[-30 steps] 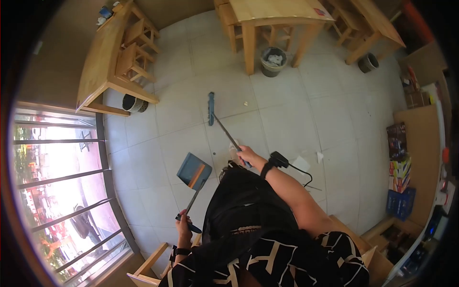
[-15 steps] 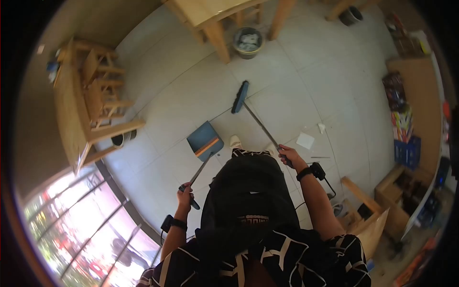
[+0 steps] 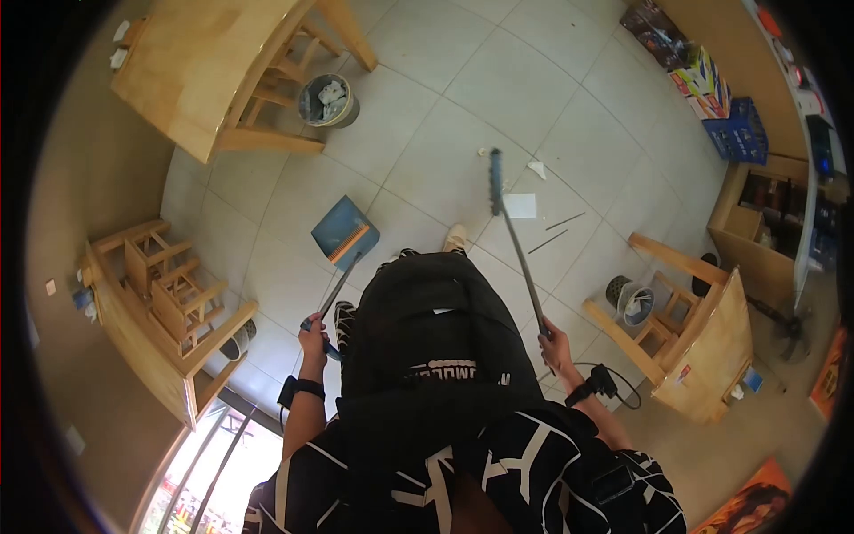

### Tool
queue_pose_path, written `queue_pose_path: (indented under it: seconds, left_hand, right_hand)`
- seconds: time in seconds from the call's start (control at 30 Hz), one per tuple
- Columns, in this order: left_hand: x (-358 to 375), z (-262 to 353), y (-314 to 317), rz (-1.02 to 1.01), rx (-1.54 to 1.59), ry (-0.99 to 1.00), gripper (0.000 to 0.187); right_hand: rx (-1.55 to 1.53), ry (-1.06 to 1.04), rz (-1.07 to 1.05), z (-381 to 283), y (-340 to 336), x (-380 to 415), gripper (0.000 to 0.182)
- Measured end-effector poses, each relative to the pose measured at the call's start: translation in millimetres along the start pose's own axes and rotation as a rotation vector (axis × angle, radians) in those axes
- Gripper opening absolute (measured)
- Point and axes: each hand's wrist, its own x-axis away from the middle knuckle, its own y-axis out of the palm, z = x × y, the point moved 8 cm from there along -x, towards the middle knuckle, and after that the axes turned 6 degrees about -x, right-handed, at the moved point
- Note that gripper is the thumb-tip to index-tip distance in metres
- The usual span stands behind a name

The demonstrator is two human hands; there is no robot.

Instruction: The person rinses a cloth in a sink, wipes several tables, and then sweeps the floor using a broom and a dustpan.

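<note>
My left hand (image 3: 313, 334) is wrapped round the handle of a long-handled dustpan (image 3: 342, 230), whose blue pan with an orange-striped edge is low over the tiles at left of centre. In my right hand (image 3: 556, 347) is the grey handle of a broom (image 3: 523, 254). Its narrow blue-black head is at the left edge of a white sheet of paper (image 3: 519, 206) on the floor. A crumpled white scrap (image 3: 536, 168) lies just beyond, and two thin dark sticks (image 3: 551, 238) rest to the right of the paper.
A wooden table (image 3: 209, 67) with stools and a filled trash bin (image 3: 329, 101) stands at the upper left. Another table (image 3: 142, 329) is on the left, and a third (image 3: 707, 356) on the right beside a bin (image 3: 634, 303). Boxes (image 3: 737, 132) line the right wall.
My view has turned to the right and my body has moved with it. The broom head now reaches the paper, which was well to its right before. Both hands keep their holds.
</note>
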Motion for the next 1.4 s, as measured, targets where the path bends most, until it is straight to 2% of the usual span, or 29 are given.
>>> queue_pose_path:
  seconds: [0.17, 0.23, 0.33, 0.37, 0.43, 0.6, 0.8, 1.0, 1.07, 1.1, 1.17, 1.2, 1.23, 1.27, 1.33, 1.4]
  left_hand:
    - [-1, 33, 20, 0.005, -0.029, 0.042, 0.016]
    - [0, 43, 28, 0.003, -0.026, 0.043, 0.016]
    - [-2, 54, 39, 0.006, -0.028, 0.045, 0.016]
    - [-4, 57, 41, 0.005, -0.032, 0.047, 0.016]
    - [-9, 63, 42, 0.010, -0.028, 0.042, 0.016]
    - [-15, 75, 39, 0.027, 0.001, 0.009, 0.015]
    - [-47, 90, 37, 0.039, 0.014, -0.013, 0.012]
    - [-109, 131, 43, -0.048, -0.002, -0.044, 0.010]
    - [-133, 148, 44, -0.067, 0.000, -0.022, 0.009]
    - [-144, 154, 46, -0.083, -0.011, -0.053, 0.008]
    - [-158, 158, 47, -0.110, -0.020, -0.103, 0.007]
    - [-163, 165, 49, -0.112, -0.014, -0.103, 0.007]
    - [-166, 172, 53, -0.129, -0.030, -0.089, 0.007]
    - [-168, 178, 57, -0.146, -0.045, -0.077, 0.007]
    - [-174, 185, 62, -0.148, 0.002, -0.081, 0.008]
    - [-183, 192, 66, -0.132, -0.010, -0.105, 0.009]
  right_hand:
    - [0.008, 0.038, 0.100, 20, -28, -44, 0.050]
    - [-0.234, 0.191, 0.151, 22, -15, -75, 0.050]
    - [-0.499, 0.259, 0.053, -17, 22, -90, 0.048]
    - [-0.501, 0.259, 0.049, -28, 18, -86, 0.048]
    - [-0.889, 0.318, -0.175, -59, 28, -74, 0.047]
    - [-0.687, 0.230, -0.208, -111, 25, -32, 0.047]
    - [-0.487, 0.150, 0.042, -131, 4, -76, 0.051]
    - [-0.573, 0.193, 0.199, -167, 25, -118, 0.051]
    - [-0.704, 0.202, 0.254, -186, 38, -131, 0.034]
    - [-0.699, 0.185, 0.251, -201, 43, -142, 0.034]
    - [-0.810, 0.224, 0.114, -215, 59, -150, 0.009]
    - [-0.805, 0.220, 0.115, -224, 59, -157, 0.009]
    - [-0.896, 0.274, 0.096, -228, 62, -163, 0.004]
    - [-0.985, 0.329, 0.079, -232, 67, -167, 0.007]
    - [-0.994, 0.294, 0.065, -249, 69, -178, 0.007]
    - [-1.110, 0.443, -0.002, -267, 87, -187, 0.007]
